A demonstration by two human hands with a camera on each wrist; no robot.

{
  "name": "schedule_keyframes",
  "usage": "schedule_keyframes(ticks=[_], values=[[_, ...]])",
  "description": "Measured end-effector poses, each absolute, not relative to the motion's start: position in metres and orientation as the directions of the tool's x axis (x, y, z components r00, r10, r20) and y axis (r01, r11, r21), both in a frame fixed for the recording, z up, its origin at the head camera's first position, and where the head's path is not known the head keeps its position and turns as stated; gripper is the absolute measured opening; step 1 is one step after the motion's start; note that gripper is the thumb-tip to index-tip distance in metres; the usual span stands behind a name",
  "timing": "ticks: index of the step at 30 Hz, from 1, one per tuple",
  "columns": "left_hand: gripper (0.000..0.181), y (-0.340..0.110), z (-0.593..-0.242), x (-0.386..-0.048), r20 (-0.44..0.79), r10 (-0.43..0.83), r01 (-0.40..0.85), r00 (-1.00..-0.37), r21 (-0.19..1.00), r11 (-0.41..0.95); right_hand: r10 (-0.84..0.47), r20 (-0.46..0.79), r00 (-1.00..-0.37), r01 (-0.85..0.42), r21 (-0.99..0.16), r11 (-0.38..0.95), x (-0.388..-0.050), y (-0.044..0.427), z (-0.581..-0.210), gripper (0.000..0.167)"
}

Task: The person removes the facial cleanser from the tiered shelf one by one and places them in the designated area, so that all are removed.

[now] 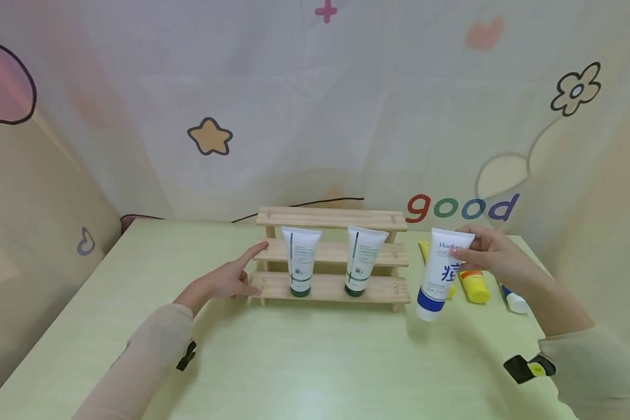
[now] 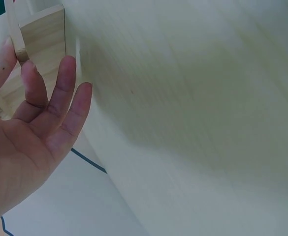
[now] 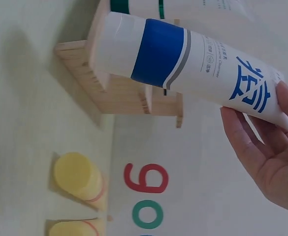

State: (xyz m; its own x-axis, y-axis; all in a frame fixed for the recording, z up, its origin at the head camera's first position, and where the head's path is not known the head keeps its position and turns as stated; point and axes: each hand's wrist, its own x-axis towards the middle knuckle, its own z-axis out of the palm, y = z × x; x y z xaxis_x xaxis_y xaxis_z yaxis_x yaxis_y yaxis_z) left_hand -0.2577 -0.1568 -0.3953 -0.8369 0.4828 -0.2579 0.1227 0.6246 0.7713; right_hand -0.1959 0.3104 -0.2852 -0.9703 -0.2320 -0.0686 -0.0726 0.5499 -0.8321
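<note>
white and blue plastic sits in the right fingers: from my end i see the right hand (image 1: pixel 490 254) pinching the blue-banded tube (image 1: pixel 441 268) near its flat top end, thumb across the front, other fingers behind. the tube hangs cap down and tilted, clear of the table (image 1: pixel 304 367), just to the right of the wooden rack (image 1: pixel 331 252). i read big blue characters on its face, and the cap below the band is white.

on my other side, the left hand (image 1: pixel 231 280) has its index finger stretched out to the left end of the rack's middle shelf, with the thumb at the end of the bottom shelf. the left wrist view shows me the remaining fingers loosely bent and spread; whether they touch the wood, i can't tell.

further out, i have two green-capped tubes (image 1: pixel 302 259) standing on their caps on the bottom shelf, well apart. behind the right hand, yellow tubes (image 1: pixel 475 286) lie on the table, and near them, by the right forearm, i make out a white-capped tube (image 1: pixel 517 302), partly hidden. beyond the table hangs a pale backdrop (image 1: pixel 294 146) with a star (image 1: pixel 210 137) and the coloured word "good" (image 1: pixel 462 208).
</note>
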Motion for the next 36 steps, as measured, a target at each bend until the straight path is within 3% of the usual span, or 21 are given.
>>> schedule_keyframes(ticks=[8,12,15,19,24,31,36], values=[[0.096,-0.159,-0.394,-0.257,-0.238,0.494,0.146,-0.836,0.771,0.620,-0.280,-0.248,-0.928,0.136,-0.921,0.365,-0.199,0.328,-0.324,0.056],[0.097,-0.160,-0.394,-0.257,-0.235,0.498,0.146,-0.835,0.777,0.612,-0.310,-0.319,-0.896,0.227,-0.927,0.299,-0.201,0.338,-0.346,0.048],[0.096,-0.160,-0.394,-0.257,-0.233,0.498,0.147,-0.835,0.778,0.611,-0.270,-0.378,-0.886,0.298,-0.908,0.293,-0.201,0.341,-0.363,0.042],[0.096,-0.160,-0.394,-0.257,-0.234,0.494,0.146,-0.837,0.775,0.615,-0.197,-0.448,-0.872,0.392,-0.880,0.267,-0.199,0.342,-0.379,0.049],[0.097,-0.161,-0.395,-0.257,-0.241,0.488,0.134,-0.839,0.777,0.615,-0.184,-0.506,-0.843,0.450,-0.849,0.276,-0.200,0.344,-0.394,0.057],[0.096,-0.159,-0.394,-0.254,-0.242,0.497,0.130,-0.833,0.789,0.601,-0.189,-0.539,-0.820,0.471,-0.826,0.311,-0.201,0.348,-0.405,0.051],[0.095,-0.157,-0.393,-0.254,-0.234,0.506,0.139,-0.830,0.792,0.594,-0.118,-0.490,-0.864,0.379,-0.786,0.490,-0.197,0.349,-0.401,0.063]])
